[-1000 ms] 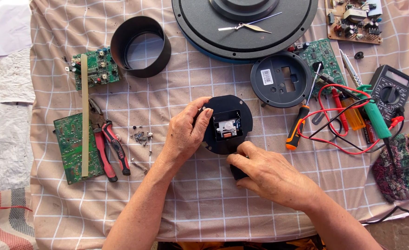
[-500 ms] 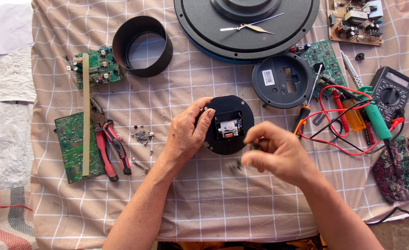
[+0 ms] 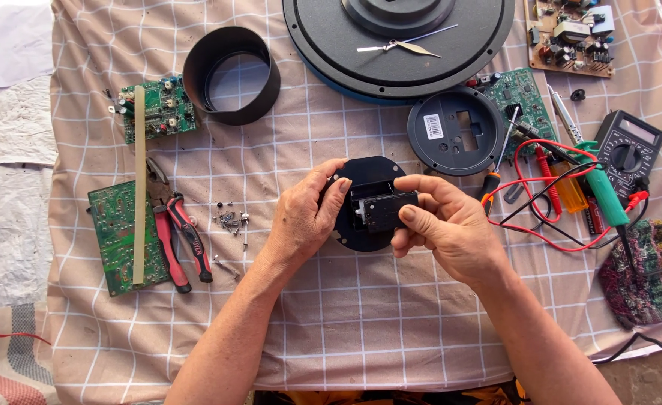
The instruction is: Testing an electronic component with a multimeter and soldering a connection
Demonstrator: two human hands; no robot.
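A round black housing [image 3: 357,232] lies on the checked cloth at the middle. My left hand [image 3: 304,217] grips its left rim, fingers curled over the edge. My right hand [image 3: 443,225] pinches a small black rectangular cover [image 3: 387,211] between thumb and fingers, right over the housing's open centre. A bit of white mechanism shows under the cover's left end.
Red-handled pliers [image 3: 181,240] and loose screws [image 3: 229,221] lie left, beside two green circuit boards [image 3: 117,236] and a black ring [image 3: 232,75]. A large black disc [image 3: 398,45] sits at the top. A round black lid [image 3: 454,131], screwdrivers, a multimeter [image 3: 629,154] and red leads lie right.
My right hand rose from the cloth below the housing, picked up the small black cover and brought it over the housing's centre. My left hand kept its grip on the rim.
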